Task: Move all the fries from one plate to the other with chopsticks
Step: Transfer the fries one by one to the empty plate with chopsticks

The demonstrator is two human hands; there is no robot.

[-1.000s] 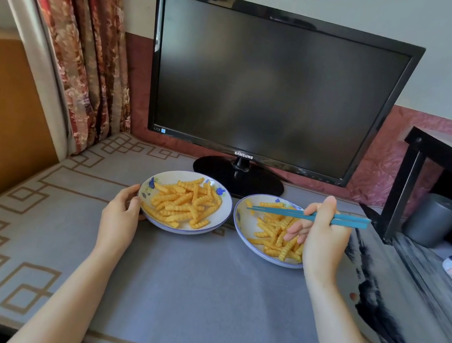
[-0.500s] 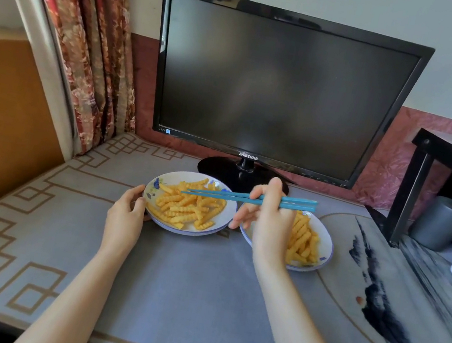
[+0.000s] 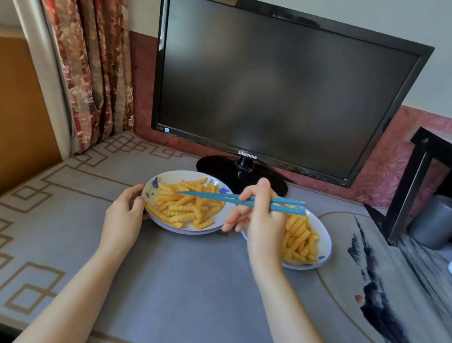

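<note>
The right hand (image 3: 263, 226) pinches the teal plastic chopsticks (image 3: 208, 196). Their tips are nearly together and bare, above the crinkle-cut yellow fries (image 3: 185, 206) on the left white blue-patterned plate (image 3: 184, 232). The left hand (image 3: 125, 211) grips that plate's near-left rim. More fries lie on the right white plate (image 3: 319, 262). It looks best to spread the tips, choose one loose top fry, pinch it mid-length and lift it level.

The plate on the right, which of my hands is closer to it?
Right. The right hand, holding the chopsticks, is over the left edge of the right plate; the left hand holds the far rim of the other plate.
</note>
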